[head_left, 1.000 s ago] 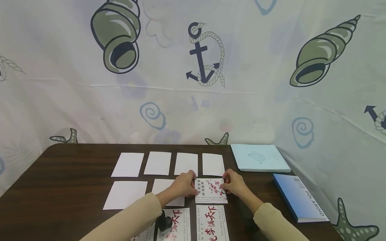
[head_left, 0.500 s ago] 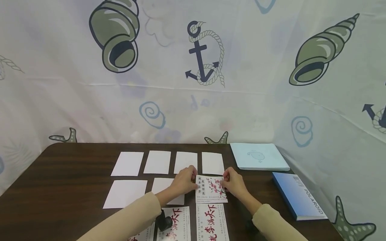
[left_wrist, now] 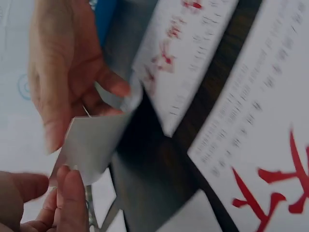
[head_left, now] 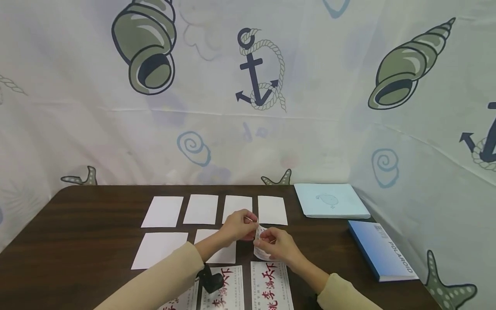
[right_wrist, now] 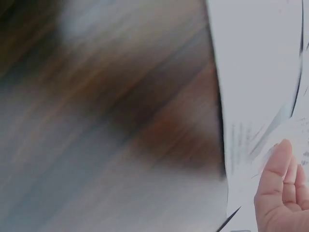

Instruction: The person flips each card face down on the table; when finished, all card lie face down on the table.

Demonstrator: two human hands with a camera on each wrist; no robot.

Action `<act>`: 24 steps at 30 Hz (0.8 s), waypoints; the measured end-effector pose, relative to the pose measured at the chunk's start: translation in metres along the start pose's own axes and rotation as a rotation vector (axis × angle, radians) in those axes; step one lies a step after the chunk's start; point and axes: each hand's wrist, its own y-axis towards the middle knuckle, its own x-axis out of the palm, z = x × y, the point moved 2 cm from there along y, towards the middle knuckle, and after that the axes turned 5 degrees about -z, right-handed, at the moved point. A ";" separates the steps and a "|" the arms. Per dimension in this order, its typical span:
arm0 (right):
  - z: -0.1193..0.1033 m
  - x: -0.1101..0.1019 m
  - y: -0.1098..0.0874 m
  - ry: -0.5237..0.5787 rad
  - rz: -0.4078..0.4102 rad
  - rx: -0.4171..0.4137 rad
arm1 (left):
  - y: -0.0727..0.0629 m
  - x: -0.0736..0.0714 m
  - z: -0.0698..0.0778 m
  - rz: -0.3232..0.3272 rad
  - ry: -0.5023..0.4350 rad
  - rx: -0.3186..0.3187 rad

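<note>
In the head view a card printed with small dark characters [head_left: 261, 255] curls upward between both hands, its right side bent over toward the left. My left hand [head_left: 237, 225] pinches its upper left edge with thumb and fingers. My right hand [head_left: 280, 247] holds the bent-over part. In the left wrist view the pale underside of the curved card [left_wrist: 91, 145] shows between the left fingertips [left_wrist: 72, 188] and the right hand [left_wrist: 65, 67]. Right below it in the head view lies a card with large red characters [head_left: 270, 285], flat on the table.
Rows of blank white cards [head_left: 200, 209] lie behind and to the left. More red-lettered cards [head_left: 228, 297] lie in front, partly behind the left sleeve. At right are a pale blue stack [head_left: 333, 201] and a blue POLAROID box [head_left: 381, 252] on the dark wooden table [head_left: 85, 241].
The printed card lay nearly flat with a hand at each side edge. Now my right hand has moved left, bending the card's right side over toward my left hand.
</note>
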 end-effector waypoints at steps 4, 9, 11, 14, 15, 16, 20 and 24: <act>-0.007 0.000 -0.004 0.161 -0.011 0.054 | -0.003 0.003 0.006 -0.033 -0.082 0.020; -0.010 -0.005 -0.011 0.345 -0.048 0.043 | -0.007 0.006 0.004 -0.049 -0.084 0.019; -0.010 -0.009 -0.015 0.379 -0.022 0.040 | -0.009 0.007 0.000 -0.052 -0.070 -0.009; -0.010 -0.016 -0.020 0.385 0.040 0.035 | -0.012 0.008 -0.008 -0.078 -0.075 -0.063; -0.010 -0.019 -0.022 0.384 0.059 0.034 | -0.013 0.009 -0.011 -0.091 -0.085 -0.078; -0.011 -0.022 -0.023 0.384 0.074 0.031 | -0.014 0.010 -0.013 -0.100 -0.097 -0.086; -0.009 -0.032 -0.026 0.393 0.128 0.041 | -0.017 0.009 -0.019 -0.068 -0.124 -0.072; 0.000 -0.039 -0.027 0.356 0.225 0.094 | -0.019 0.003 -0.021 0.066 -0.061 -0.012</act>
